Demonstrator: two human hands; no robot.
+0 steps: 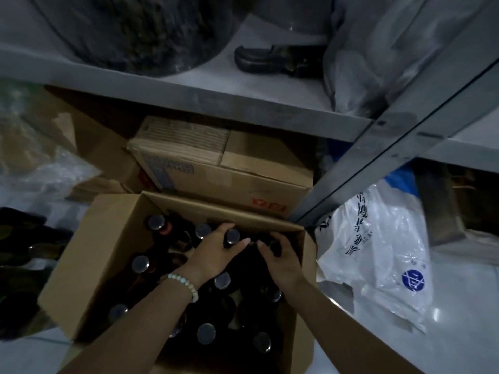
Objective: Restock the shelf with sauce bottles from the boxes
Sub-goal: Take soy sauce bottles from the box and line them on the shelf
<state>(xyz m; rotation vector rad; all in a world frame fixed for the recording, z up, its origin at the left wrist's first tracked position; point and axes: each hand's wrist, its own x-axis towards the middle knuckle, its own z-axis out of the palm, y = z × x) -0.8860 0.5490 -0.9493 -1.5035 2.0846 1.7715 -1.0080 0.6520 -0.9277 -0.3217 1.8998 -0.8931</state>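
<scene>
Sauce bottles (206,333) with dark glass and round caps are standing upright in an open cardboard box (108,238) on the floor, just below the metal shelf (243,103). The left hand (216,252), with a beaded bracelet (183,282) at its wrist, is gripping the neck of one bottle (232,235) near the box's far wall, thumb and fingers wrapping it below the cap. The right hand (280,259) is curling just beside it in the far right corner; it is too dark to tell whether it is holding anything. A closed carton (243,168) is sitting behind the box, and a white plastic bag (378,238) is lying to its right.
</scene>
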